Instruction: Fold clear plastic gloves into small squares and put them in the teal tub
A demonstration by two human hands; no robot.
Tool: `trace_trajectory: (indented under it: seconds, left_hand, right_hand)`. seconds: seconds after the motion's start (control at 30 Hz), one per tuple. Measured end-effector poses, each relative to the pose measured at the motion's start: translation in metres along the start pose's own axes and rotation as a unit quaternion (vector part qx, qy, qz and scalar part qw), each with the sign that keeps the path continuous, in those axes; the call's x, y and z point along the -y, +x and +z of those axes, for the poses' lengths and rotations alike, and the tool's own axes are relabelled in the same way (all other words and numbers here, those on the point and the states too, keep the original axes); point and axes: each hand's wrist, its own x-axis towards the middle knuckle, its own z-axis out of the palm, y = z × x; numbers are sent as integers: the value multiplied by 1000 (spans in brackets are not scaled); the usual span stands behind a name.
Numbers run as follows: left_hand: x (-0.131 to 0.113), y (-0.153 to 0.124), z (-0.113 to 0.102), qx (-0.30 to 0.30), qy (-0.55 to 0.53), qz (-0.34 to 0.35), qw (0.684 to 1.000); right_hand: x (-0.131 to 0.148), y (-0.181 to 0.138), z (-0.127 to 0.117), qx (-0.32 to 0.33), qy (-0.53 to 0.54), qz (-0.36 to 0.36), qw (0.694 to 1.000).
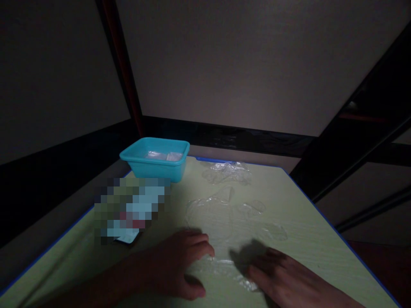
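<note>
Left hand [183, 265] flat, right hand [282, 278] flat, pressing clear plastic bag [224, 267]

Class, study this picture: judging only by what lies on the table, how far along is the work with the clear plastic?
Done, it seems: some clear pieces lie in the teal tub. In hand: the left hand and right hand press flat on a clear plastic sheet at the table's near edge. Left: more clear plastic pieces lie spread mid-table and a crumpled pile sits at the far edge.
</note>
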Motion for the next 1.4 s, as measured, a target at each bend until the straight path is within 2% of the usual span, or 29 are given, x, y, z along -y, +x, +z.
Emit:
trace_trajectory:
  seconds: [0.17,0.27,0.4,0.53,0.63,0.93,1.2,1.4]
  left_hand:
    - [3,0,7,-39,-19,6,999]
    - [2,0,8,-50,-31,-2,998]
    - [1,3,10,-63,-71,-57,994]
    - [4,8,12,-83,-192,-120,971]
    - [5,11,12,-92,-238,-137,957]
    - [6,10,9,-118,-225,-127,959]
    - [9,11,9,-129,-238,-122,955]
    - [8,13,9,-122,-243,-133,953]
  right_hand:
    - [-13,-7,3,18,11,39,999]
    - [-22,-12,2,5,35,54,998]
    - [-30,-11,1,-32,54,65,996]
    - [-37,-8,2,-54,85,84,991]
    - [-42,-6,3,-60,103,103,988]
    - [-52,-4,2,-94,130,136,978]
    - [-57,-2,4,-120,270,156,943]
    - [-61,-1,4,-126,295,165,933]
